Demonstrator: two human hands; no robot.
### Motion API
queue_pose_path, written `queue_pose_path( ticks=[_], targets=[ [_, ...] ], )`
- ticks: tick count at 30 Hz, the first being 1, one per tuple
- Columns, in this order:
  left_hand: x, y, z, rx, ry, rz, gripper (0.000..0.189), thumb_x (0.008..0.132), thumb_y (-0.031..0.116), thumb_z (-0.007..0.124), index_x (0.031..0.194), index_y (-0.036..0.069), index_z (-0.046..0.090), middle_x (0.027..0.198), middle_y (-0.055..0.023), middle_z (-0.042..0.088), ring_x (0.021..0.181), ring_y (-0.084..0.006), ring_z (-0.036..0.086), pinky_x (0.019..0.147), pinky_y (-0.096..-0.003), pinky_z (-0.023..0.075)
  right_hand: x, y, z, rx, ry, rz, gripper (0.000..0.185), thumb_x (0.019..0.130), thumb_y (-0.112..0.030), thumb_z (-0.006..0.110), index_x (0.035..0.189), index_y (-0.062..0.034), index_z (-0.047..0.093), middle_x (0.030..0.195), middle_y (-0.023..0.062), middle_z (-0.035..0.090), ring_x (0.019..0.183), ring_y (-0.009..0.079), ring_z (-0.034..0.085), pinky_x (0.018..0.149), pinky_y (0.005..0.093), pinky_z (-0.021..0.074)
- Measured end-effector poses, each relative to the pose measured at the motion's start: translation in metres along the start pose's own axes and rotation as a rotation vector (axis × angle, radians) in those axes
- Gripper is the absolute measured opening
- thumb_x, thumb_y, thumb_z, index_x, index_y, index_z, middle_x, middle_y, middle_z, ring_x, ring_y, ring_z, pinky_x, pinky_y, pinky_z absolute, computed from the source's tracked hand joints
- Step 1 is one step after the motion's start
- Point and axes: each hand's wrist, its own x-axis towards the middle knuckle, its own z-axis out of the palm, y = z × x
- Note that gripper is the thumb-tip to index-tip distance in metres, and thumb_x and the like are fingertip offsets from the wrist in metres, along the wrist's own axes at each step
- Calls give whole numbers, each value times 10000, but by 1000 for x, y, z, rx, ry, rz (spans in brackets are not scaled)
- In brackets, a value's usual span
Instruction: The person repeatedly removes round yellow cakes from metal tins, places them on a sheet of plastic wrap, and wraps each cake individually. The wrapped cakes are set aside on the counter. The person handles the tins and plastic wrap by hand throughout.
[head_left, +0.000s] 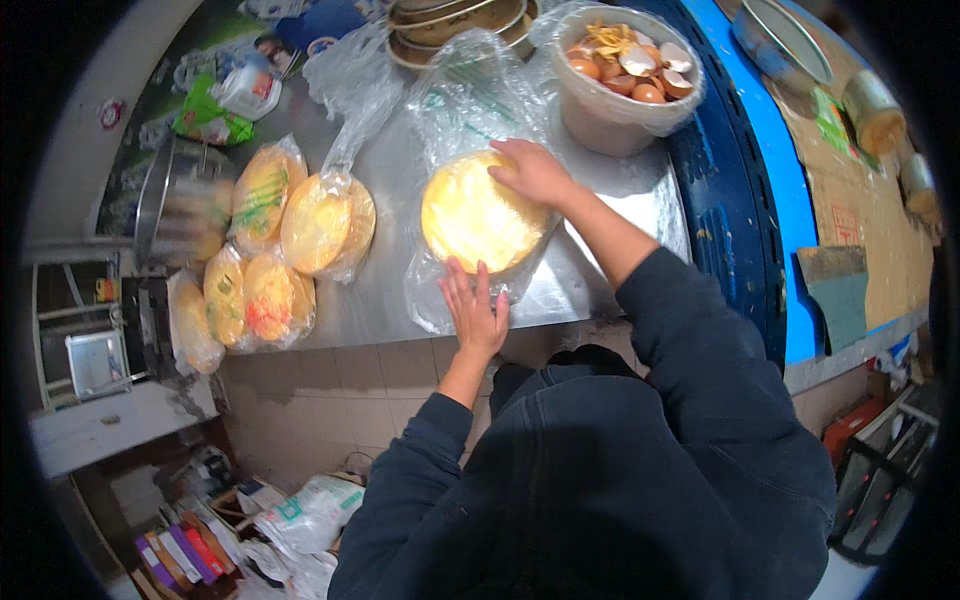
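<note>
In front of me a round yellow cake (480, 214) lies inside a clear plastic bag (480, 97) on the steel table. The bag's loose part, with green print, spreads out beyond the cake. My right hand (534, 174) rests on the cake's upper right edge through the plastic. At the near edge my left hand (476, 307) touches the bag with its fingers spread. Neither hand is closed around anything. To the left sits another round yellow cake (328, 225) in a clear bag, its bag end twisted and stretching away from me.
Several more bagged cakes (270, 296) lie by the steel pot (176, 199) at left. A plastic-lined bucket (607, 120) of eggshells stands at the back right. Stacked round pans (461, 26) are at the back. A blue metal edge (731, 180) borders the steel table (367, 315) on the right.
</note>
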Motion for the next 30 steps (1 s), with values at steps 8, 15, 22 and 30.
queue_pose_path(
  ticks=[8, 15, 22, 30],
  targets=[
    [-70, 1, -21, -156, -24, -478, 544, 922, 206, 451, 1389, -41, 323, 1485, -188, 274, 1384, -332, 237, 1139, -441, 125, -6, -2, 10, 262, -452, 145, 547, 848, -364, 643, 1262, -22, 537, 1097, 105, 638, 970, 178, 602, 872, 299, 461],
    [-55, 7, -48, -598, 541, -535, 458, 919, 107, 422, 1336, -72, 357, 1423, -227, 335, 1327, -364, 321, 1101, -408, 245, -70, -51, 29, 427, -484, 358, 526, 892, -242, 634, 1303, 39, 465, 1118, 97, 603, 970, 143, 573, 853, 268, 459],
    [-51, -31, -5, -518, 720, -472, 551, 968, 327, 316, 1361, -58, 340, 1405, -232, 378, 1291, -379, 367, 1076, -427, 271, -54, 6, 42, 338, -370, 96, 552, 998, -367, 375, 1357, 52, 389, 1369, 186, 440, 1289, 248, 387, 1077, 333, 275],
    [-67, -32, -5, -476, 726, -457, 522, 973, 331, 304, 1324, -44, 397, 1377, -219, 416, 1269, -371, 398, 1067, -444, 290, 50, 48, 16, -288, -177, 40, 691, 920, -308, 521, 1407, 85, 230, 1451, 275, 280, 1375, 352, 245, 1119, 362, 207]
  ],
)
